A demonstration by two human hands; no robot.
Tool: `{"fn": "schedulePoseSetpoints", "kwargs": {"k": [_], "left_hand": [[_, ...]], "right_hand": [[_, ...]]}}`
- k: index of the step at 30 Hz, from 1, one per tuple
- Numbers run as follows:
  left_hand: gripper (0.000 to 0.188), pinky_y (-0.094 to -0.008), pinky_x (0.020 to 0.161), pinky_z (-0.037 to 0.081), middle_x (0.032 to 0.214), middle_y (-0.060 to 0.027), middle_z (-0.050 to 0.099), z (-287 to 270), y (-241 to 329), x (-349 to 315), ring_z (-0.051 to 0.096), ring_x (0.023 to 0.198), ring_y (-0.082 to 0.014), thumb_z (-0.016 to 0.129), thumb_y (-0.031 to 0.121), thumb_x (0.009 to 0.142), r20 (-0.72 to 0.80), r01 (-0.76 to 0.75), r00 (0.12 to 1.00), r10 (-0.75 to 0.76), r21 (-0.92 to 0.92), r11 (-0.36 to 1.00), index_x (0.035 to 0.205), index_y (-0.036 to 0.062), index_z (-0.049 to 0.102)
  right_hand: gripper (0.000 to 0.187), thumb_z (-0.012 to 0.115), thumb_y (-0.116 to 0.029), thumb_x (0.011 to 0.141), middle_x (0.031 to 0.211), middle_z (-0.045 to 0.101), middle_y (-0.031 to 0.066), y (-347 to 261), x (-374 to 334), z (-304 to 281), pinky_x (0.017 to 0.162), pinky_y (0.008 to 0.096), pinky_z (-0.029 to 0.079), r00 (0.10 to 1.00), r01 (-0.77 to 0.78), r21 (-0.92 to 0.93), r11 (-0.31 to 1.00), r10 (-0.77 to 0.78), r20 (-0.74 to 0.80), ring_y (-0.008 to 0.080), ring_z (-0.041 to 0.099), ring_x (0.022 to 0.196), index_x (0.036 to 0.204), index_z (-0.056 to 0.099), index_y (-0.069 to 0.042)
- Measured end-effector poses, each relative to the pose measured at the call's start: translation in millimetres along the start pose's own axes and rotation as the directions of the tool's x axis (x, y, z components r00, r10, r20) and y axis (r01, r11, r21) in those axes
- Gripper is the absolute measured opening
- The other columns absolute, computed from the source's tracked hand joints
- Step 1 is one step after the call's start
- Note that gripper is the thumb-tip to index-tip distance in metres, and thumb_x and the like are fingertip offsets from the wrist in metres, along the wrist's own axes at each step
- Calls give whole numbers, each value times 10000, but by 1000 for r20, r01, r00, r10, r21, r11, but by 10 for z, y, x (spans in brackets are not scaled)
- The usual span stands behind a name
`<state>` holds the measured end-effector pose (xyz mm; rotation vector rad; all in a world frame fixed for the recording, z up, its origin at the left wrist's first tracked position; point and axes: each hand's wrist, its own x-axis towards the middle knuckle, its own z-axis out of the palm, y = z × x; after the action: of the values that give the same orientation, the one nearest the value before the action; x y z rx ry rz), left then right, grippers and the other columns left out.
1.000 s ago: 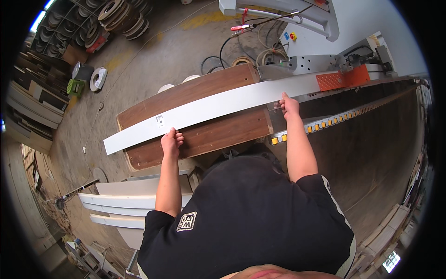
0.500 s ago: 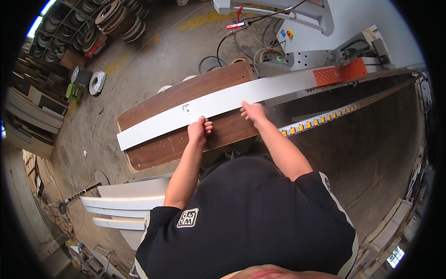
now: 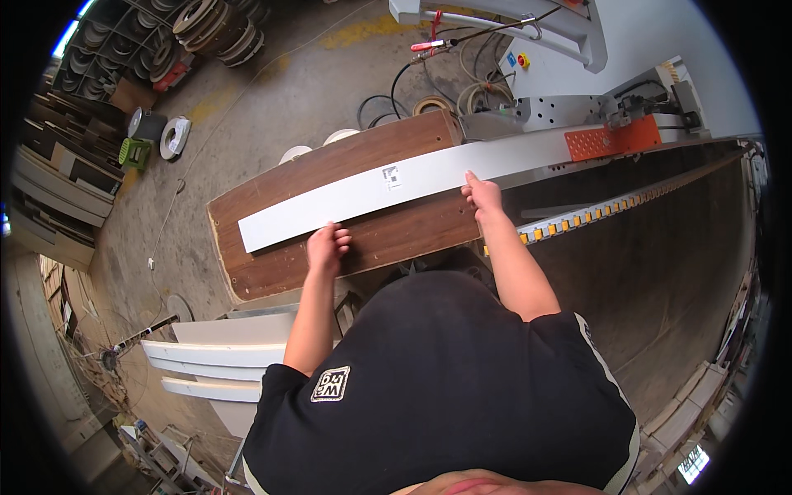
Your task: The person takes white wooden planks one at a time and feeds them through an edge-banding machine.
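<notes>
A long white board (image 3: 313, 211) with a printed label lies over a brown wooden table (image 3: 289, 274) and runs right to the orange perforated guard (image 3: 590, 144) of a machine. My left hand (image 3: 328, 247) is closed at the board's near edge, its thumb against that edge and its fingers curled over the tabletop. Farther right, my right hand (image 3: 484, 196) is closed too, with the thumb on the board's near edge and the fingers bent below it. The undersides of both grips are hidden.
A rail with yellow rollers (image 3: 577, 220) runs along the machine's near side. More white boards (image 3: 214, 363) are stacked at lower left. Hoses (image 3: 474, 82) hang behind the table. A green stool (image 3: 134, 153) and rolls of banding (image 3: 173, 139) stand on the floor at left.
The white board has slid right along the table toward the machine, its label and left end moving with it. My right hand has moved right; my left hand has shifted left along the edge.
</notes>
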<state>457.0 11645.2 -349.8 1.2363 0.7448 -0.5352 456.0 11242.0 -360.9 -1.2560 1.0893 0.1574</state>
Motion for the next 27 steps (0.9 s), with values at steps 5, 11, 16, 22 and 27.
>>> {"fn": "schedulePoseSetpoints", "kwargs": {"k": [5, 11, 16, 22, 27], "left_hand": [[253, -231, 477, 419, 781, -30, 615, -836, 140, 76, 547, 595, -110, 517, 277, 1087, -184, -98, 980, 75, -121, 988, 971, 60, 574], [236, -222, 475, 400, 745, -20, 595, -682, 152, 162, 527, 584, -92, 521, 226, 1077, -47, -35, 998, 32, -69, 997, 919, 56, 559], [267, -222, 464, 425, 738, -39, 635, -232, 120, 84, 552, 560, -94, 540, 245, 1073, -18, 18, 1000, -19, -23, 1000, 890, 56, 587], [276, -248, 503, 503, 786, -68, 704, 223, -30, 115, 635, 602, -130, 618, 300, 1039, 31, 33, 999, -35, 67, 997, 948, 42, 655], [300, -257, 507, 511, 791, -83, 721, 663, -109, 60, 645, 576, -132, 623, 313, 1034, 66, 44, 997, -49, 84, 996, 987, 20, 659]], "right_hand": [[416, 728, -370, 956, 600, 617, 7, -103, 206, -348, 399, 232, 308, 998, 40, 5, 999, -40, -56, 66, 456, 428, 673, 611, -88], [441, 689, -401, 984, 610, 612, -3, -239, 541, -831, 387, 208, 239, 998, 31, 47, 998, -28, -52, 41, 468, 452, 664, 581, -117], [395, 698, -412, 982, 632, 531, -96, -436, 681, -1179, 385, 177, 205, 992, 9, 63, 998, -1, -123, -15, 394, 477, 698, 551, -180], [416, 673, -504, 972, 635, 589, -77, -365, 668, -1104, 381, 204, 222, 988, 59, -222, 973, -88, -124, 3, 407, 454, 760, 603, -153], [428, 690, -400, 984, 702, 690, 63, -46, 14, -71, 459, 220, 410, 993, 115, -258, 959, -109, 40, 79, 551, 504, 900, 714, 19]]}}
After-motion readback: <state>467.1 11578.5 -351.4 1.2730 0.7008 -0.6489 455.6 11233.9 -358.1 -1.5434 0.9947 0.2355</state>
